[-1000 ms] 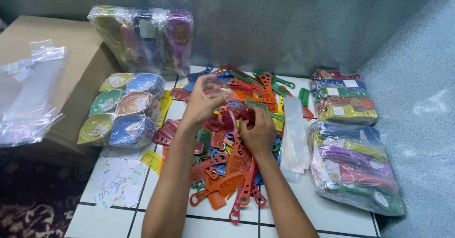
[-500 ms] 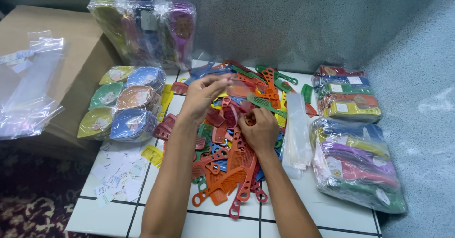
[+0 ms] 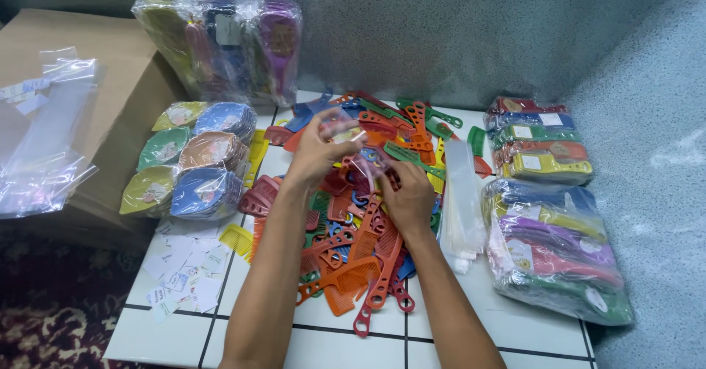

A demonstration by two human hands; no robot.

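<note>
White-tiled bench [image 3: 441,339] before grey wall | comb pile [image 3: 360,215] centre | my left hand [image 3: 312,152] has lifted, pinching clear sleeve [image 3: 342,130] above pile | right hand [image 3: 408,196] has risen, fingers closed on sleeve's lower end | bagged combs [image 3: 551,251] right.

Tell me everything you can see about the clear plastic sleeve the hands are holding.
The clear sleeve is a thin, see-through plastic film, glossy and slightly crumpled. It is held in the air above the pile of coloured combs, slanting from the left hand, which pinches its upper end, down to the right hand at its lower end. A reddish comb seems to show through it, but whether that is inside or behind cannot be told.
</note>
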